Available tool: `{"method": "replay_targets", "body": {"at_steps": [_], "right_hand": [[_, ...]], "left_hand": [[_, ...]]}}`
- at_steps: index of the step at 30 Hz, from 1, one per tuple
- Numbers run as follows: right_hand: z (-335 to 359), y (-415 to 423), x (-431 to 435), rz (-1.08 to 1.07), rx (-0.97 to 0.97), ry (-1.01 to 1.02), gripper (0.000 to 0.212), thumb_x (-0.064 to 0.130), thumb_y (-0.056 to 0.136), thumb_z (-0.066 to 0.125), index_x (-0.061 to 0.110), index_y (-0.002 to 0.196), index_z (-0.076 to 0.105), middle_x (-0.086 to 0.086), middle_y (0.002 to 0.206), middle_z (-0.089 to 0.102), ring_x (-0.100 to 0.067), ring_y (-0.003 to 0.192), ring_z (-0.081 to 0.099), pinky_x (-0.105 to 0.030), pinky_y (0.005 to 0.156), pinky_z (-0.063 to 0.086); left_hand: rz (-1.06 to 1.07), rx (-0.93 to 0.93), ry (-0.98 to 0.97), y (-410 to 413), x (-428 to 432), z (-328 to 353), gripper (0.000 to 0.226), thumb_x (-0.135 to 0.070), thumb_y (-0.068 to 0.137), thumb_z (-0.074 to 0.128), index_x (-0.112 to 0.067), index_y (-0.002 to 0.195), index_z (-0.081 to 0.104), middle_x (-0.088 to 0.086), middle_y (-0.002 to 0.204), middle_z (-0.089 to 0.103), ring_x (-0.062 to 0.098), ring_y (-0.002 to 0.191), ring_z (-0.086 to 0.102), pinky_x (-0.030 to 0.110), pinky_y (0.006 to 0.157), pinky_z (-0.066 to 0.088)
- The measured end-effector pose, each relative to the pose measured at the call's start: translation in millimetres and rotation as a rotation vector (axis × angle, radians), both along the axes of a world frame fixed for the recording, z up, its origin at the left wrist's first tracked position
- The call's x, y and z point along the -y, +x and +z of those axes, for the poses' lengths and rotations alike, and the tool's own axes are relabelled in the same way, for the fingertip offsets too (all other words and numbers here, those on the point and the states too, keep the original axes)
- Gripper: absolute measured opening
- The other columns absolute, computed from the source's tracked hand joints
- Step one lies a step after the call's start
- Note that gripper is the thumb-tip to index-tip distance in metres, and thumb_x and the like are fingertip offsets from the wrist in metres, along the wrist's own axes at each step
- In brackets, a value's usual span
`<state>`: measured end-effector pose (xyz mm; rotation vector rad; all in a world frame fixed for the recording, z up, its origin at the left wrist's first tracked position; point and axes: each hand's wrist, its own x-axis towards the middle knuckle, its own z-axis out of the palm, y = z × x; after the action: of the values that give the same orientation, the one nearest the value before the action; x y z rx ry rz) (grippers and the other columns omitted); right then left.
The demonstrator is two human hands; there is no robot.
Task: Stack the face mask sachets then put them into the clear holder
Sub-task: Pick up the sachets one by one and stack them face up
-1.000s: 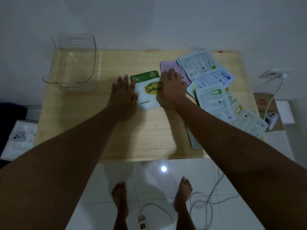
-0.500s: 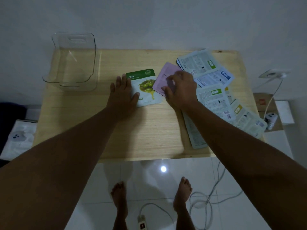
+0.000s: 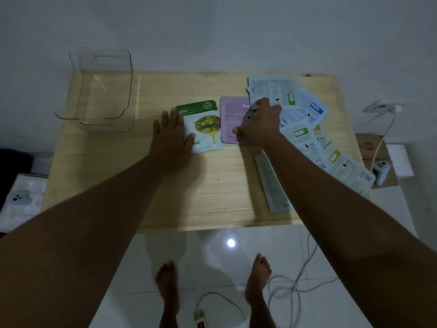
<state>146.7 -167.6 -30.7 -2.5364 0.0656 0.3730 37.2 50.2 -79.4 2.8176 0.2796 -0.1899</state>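
Note:
A green "Olive" sachet (image 3: 203, 124) lies flat on the wooden table (image 3: 212, 185). My left hand (image 3: 171, 136) rests flat on its left edge with the fingers spread. A pink sachet (image 3: 230, 119) lies right beside it, partly under my right hand (image 3: 262, 121). That hand pinches the lower left corner of a pale sachet with a green label (image 3: 276, 91). Several more pale sachets (image 3: 305, 136) fan out toward the table's right edge. One sachet (image 3: 272, 185) lies under my right forearm. The clear holder (image 3: 101, 91) stands empty at the back left corner.
A cardboard box (image 3: 369, 147) and a white controller (image 3: 380, 169) sit just beyond the table's right side. White cables and a power strip (image 3: 199, 320) lie on the tiled floor by my feet. A white tray (image 3: 21, 197) is low at the left.
My right hand set the pink sachet down flat beside the olive one, then reached back right and took the corner of the green-labelled pale sachet. My left hand stayed on the olive sachet.

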Motion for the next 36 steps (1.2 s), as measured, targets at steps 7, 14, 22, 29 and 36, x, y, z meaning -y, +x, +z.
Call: {"method": "replay_targets", "body": {"at_steps": [7,14,22,29,36], "right_hand": [[1.6,8.6,3.6,-0.050,-0.106,0.038,0.069,0.034,0.050,0.097,0.010,0.100,0.057,0.000,0.088,0.063,-0.019,0.089,0.065,-0.026,0.062,0.049],[12.9,6.5,7.5,-0.049,-0.160,-0.023,0.084,0.031,0.053,0.097,0.005,0.116,0.048,-0.002,0.100,0.058,-0.019,0.098,0.056,-0.027,0.079,0.048],[33.2,-8.2,8.9,-0.002,-0.134,0.428,0.021,0.002,0.076,0.073,0.006,0.096,0.067,-0.003,0.089,0.070,-0.015,0.080,0.068,-0.031,0.070,0.058],[28.3,-17.6,-48.1,0.270,0.225,0.049,0.038,0.011,0.076,0.074,0.006,0.113,0.067,-0.007,0.108,0.064,-0.013,0.076,0.051,-0.012,0.062,0.039],[0.3,-37.1,-57.2,0.346,0.108,0.038,0.030,0.024,0.072,0.075,0.018,0.101,0.073,-0.005,0.102,0.068,-0.020,0.099,0.064,-0.030,0.084,0.052]], "left_hand": [[0.007,-0.002,0.005,1.6,0.2,-0.9,0.073,-0.045,0.098,0.035,-0.004,0.154,0.012,0.016,0.164,0.005,0.036,0.151,0.000,0.053,0.119,0.002],[0.007,0.002,0.006,0.1,2.2,-0.7,0.073,-0.044,0.098,0.035,-0.003,0.154,0.012,0.017,0.164,0.005,0.037,0.151,0.000,0.054,0.119,0.002],[0.016,-0.010,0.010,-0.9,4.6,1.3,0.073,-0.044,0.098,0.034,-0.004,0.154,0.010,0.016,0.164,0.003,0.037,0.151,-0.002,0.054,0.119,0.000],[0.000,-0.013,0.022,-1.2,7.2,2.6,0.073,-0.045,0.098,0.034,-0.004,0.154,0.011,0.016,0.164,0.004,0.039,0.150,-0.002,0.057,0.118,0.001],[-0.027,-0.006,0.004,-1.8,3.3,2.0,0.070,-0.043,0.099,0.034,-0.005,0.154,0.012,0.017,0.163,0.007,0.040,0.150,0.001,0.058,0.118,0.003]]}}
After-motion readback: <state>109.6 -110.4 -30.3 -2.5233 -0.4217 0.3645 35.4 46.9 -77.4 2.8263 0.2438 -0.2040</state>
